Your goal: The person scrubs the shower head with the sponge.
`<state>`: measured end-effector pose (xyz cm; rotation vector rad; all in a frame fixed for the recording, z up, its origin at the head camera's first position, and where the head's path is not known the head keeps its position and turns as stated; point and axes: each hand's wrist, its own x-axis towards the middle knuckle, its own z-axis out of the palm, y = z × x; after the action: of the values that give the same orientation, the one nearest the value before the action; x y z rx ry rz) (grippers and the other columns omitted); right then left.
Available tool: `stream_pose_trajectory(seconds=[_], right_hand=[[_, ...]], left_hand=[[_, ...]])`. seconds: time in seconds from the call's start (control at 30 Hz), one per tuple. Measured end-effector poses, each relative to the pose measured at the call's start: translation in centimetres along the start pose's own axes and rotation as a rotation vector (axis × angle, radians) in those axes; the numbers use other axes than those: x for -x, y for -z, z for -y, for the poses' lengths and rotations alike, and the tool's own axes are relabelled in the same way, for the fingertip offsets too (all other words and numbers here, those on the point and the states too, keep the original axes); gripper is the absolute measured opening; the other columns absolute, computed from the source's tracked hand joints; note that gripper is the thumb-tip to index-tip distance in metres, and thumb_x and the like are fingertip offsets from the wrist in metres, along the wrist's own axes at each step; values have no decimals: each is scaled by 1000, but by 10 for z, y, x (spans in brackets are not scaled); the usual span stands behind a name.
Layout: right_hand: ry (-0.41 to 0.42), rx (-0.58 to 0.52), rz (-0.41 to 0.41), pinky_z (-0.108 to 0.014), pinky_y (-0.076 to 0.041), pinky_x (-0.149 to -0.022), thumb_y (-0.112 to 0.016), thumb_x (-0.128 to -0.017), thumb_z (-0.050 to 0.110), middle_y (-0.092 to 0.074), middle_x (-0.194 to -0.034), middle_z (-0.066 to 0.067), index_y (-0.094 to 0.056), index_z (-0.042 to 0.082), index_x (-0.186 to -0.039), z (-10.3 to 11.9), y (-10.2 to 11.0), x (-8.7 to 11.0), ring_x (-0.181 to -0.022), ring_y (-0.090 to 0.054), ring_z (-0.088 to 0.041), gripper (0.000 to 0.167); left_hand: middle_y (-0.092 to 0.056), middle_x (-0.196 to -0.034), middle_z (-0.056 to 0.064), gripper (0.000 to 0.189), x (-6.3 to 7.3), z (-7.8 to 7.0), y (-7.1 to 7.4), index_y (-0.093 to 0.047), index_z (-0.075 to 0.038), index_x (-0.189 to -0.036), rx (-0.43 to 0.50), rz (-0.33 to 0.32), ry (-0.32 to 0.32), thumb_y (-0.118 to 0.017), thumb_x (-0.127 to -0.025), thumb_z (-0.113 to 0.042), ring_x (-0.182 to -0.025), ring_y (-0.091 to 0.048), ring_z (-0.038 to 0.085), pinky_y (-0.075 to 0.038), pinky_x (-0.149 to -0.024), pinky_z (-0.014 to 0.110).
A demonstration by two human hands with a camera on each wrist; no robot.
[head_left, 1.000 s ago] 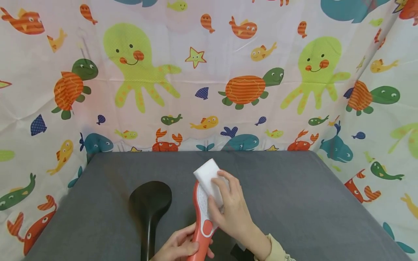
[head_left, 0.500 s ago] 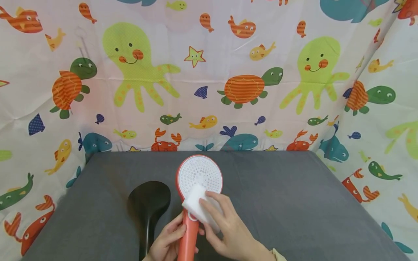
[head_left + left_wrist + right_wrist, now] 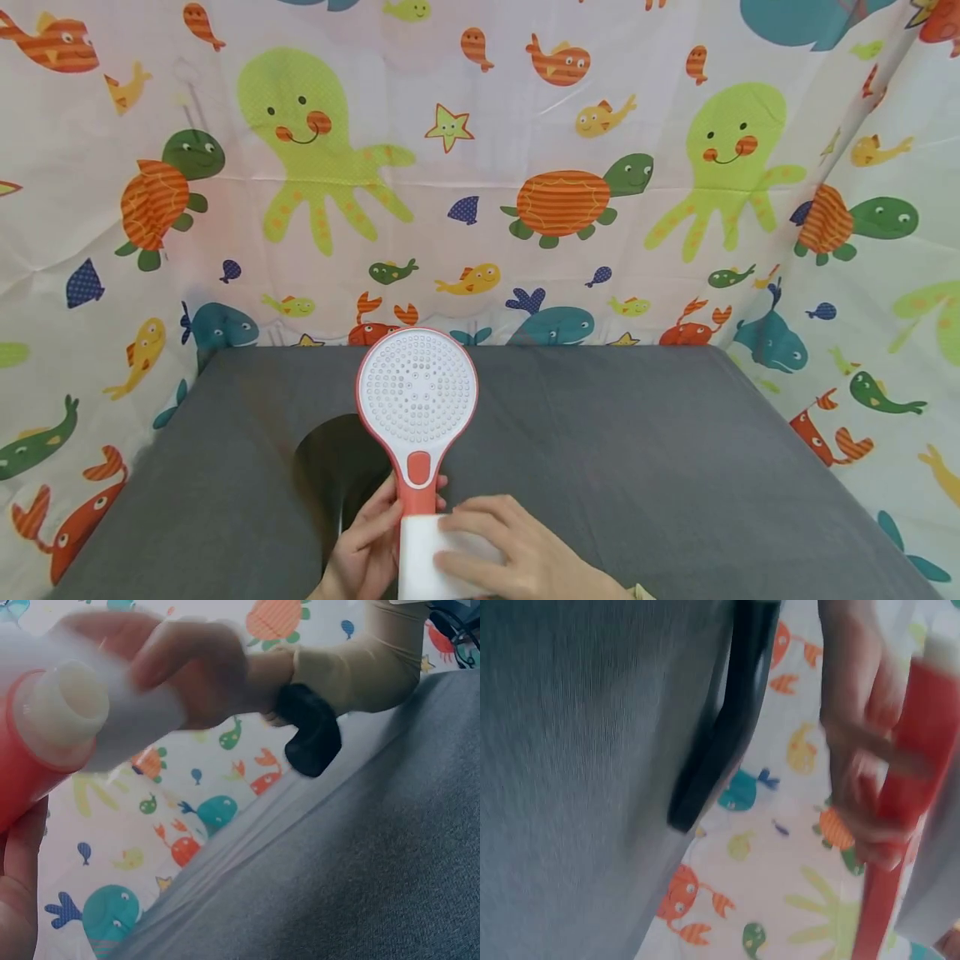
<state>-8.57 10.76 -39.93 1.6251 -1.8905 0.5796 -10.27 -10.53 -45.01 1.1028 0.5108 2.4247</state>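
Note:
A red-orange handheld shower head [image 3: 417, 387] stands upright, its white nozzle face toward the head camera. My left hand [image 3: 363, 546] grips the handle below the round head. With my right hand [image 3: 517, 546] I hold a white sponge block [image 3: 423, 554] over the front of the lower handle, hiding that part in the head view. The left wrist view shows the handle's white open end [image 3: 71, 705], with the sponge [image 3: 142, 727] alongside. In the right wrist view, left-hand fingers [image 3: 877, 829] curl round the red handle [image 3: 922, 742], and the sponge [image 3: 937, 877] lies along it.
A black long-handled thing with a round head [image 3: 330, 454] lies on the grey cloth-covered table [image 3: 637, 467], left of the shower head and partly behind it. A printed sea-animal curtain [image 3: 480, 108] encloses the back and sides. A black band [image 3: 307, 731] circles my right wrist.
The shower head has shifted left and turned from tilted to facing the camera. My right hand has slid the sponge from the nozzle face down to the lower handle. The black thing stays put.

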Motion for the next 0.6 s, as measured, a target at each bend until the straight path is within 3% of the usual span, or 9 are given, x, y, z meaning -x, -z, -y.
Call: stream_pose_trajectory(seconds=[0.17, 0.27, 0.37, 0.5, 0.6], right_hand=[[-64, 62, -188, -36, -45, -88, -48, -86, 17, -49, -121, -22, -58, 1, -117, -18, -2, -8, -108, -47, -31, 36], [-98, 63, -219, -37, -46, -85, -49, -87, 17, -48, -122, -24, -58, -1, -118, -19, -2, -11, -108, -46, -32, 37], [-75, 39, -170, -34, -47, -87, -50, -88, 18, -48, -122, -23, -57, 0, -119, -12, -1, -8, -109, -46, -30, 36], [-17, -3, -8, -27, -43, -94, -63, -86, 30, -45, -128, -18, -53, 4, -123, 2, 3, 1, -113, -44, -25, 46], [12, -29, 95, -24, -38, -99, -69, -82, 38, -41, -133, -14, -50, 7, -126, 6, 8, 5, -118, -41, -21, 57]], left_hand=[[-29, -147, 12, 55, -1, 4, 1, -19, -9, -148, 19, 58, 8, -4, -97, 4, -127, -39, 28, -38, -101, 44], [-27, -148, 11, 55, -1, 6, 0, -18, -11, -148, 33, 67, 1, -7, -97, 5, -127, -39, 29, -38, -99, 47], [-31, -146, 12, 55, -2, 3, -2, -22, -10, -147, 14, 32, -23, -8, -97, 6, -127, -40, 27, -38, -101, 42], [-37, -143, 13, 56, -3, -3, -6, -27, -10, -146, -24, -51, -61, -8, -96, 6, -125, -42, 24, -38, -101, 38], [-37, -143, 13, 56, -3, -5, -6, -27, -10, -146, -26, -66, -76, -7, -95, 7, -125, -42, 24, -39, -100, 42]])
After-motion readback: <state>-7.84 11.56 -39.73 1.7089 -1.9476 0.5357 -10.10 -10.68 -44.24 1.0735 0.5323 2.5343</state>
